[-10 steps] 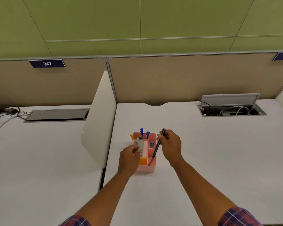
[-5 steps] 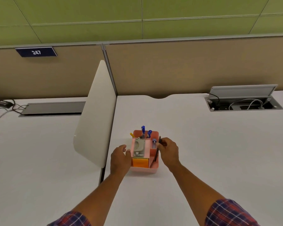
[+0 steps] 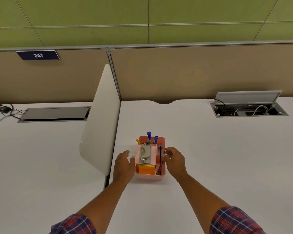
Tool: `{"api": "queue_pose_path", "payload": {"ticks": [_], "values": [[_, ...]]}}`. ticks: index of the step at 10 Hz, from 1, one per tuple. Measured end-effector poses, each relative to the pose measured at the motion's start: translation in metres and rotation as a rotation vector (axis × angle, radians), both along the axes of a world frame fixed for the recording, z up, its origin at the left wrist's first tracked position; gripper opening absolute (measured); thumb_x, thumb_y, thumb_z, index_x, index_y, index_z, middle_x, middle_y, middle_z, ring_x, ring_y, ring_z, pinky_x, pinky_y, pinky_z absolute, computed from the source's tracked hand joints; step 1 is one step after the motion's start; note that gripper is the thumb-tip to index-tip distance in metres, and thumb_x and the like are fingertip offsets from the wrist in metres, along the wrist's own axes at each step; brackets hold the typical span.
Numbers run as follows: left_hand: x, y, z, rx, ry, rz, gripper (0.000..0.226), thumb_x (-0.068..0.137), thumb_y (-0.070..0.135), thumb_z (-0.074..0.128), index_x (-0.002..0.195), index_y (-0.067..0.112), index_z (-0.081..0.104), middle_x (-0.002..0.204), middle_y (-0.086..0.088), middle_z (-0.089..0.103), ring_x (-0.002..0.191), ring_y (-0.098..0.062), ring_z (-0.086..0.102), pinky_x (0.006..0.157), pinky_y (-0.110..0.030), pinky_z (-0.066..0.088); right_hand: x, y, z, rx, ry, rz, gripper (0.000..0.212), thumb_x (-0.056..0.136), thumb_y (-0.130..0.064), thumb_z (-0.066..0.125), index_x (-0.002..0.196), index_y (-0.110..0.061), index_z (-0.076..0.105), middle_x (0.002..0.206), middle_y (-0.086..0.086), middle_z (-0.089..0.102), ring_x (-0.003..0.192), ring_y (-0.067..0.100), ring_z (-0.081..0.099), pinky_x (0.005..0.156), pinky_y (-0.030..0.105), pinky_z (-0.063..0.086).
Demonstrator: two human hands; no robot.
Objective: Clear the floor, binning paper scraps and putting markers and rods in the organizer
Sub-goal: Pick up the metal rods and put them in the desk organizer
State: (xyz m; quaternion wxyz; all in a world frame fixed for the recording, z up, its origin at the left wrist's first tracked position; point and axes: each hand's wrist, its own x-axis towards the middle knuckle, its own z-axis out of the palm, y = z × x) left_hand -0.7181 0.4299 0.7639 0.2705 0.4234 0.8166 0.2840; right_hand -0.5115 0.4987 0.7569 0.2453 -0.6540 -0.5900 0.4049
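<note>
1. Pink organizer [image 3: 150, 176] on the white counter [image 3: 210, 149], near its left edge, just beside the white divider panel [image 3: 100, 124].
2. Left hand [image 3: 123, 163] at the left wall of the organizer, fingers spread and loose, thumb touching or almost touching the rim (hard to tell which); empty, gripping nothing.
3. Right hand [image 3: 174, 160] at the right wall, fingers half curled, tips close to the rim; empty as well, not closed on anything.
4. Thin black rods [image 3: 160, 162] inside the narrow right compartment, leaning, lower ends toward the front corner.
5. Two blue markers [image 3: 149, 136] upright in the back compartment, a yellow tip [image 3: 137, 141] leaning out at the back left corner.
6. Grey punch [image 3: 145, 155] lying in the middle compartment, orange note pad [image 3: 146, 169] in front of it.
7. Farther back on the counter, at right, an open cable box [image 3: 249, 108] with wires; number plate "247" [image 3: 38, 55] on the brown partition at left.
8. Plaid sleeves [image 3: 235, 222] rolled up on both arms.
</note>
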Motion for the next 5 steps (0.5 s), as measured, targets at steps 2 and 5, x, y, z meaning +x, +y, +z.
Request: {"api": "queue_pose_path", "payload": {"ticks": [2, 5], "values": [[-0.005, -0.005, 0.002, 0.009, 0.024, -0.032, 0.046, 0.104, 0.026, 0.059, 0.147, 0.010, 0.053, 0.143, -0.012, 0.061, 0.132, -0.028, 0.059, 0.106, -0.038, 0.052, 0.002, -0.007, 0.000, -0.073, -0.023, -0.036, 0.037, 0.100, -0.021, 0.061, 0.135, -0.010, 0.058, 0.131, 0.007, 0.068, 0.115, 0.020, 0.064, 0.087, 0.026, 0.051], [-0.005, -0.008, 0.008, -0.023, 0.152, -0.156, 0.052, 0.105, 0.034, 0.055, 0.152, 0.014, 0.047, 0.155, -0.008, 0.053, 0.144, -0.025, 0.049, 0.115, -0.037, 0.044, -0.002, -0.020, 0.009, -0.057, -0.169, 0.042, 0.047, 0.102, -0.032, 0.060, 0.144, -0.014, 0.051, 0.142, 0.007, 0.062, 0.128, 0.024, 0.060, 0.103, 0.039, 0.054]]}}
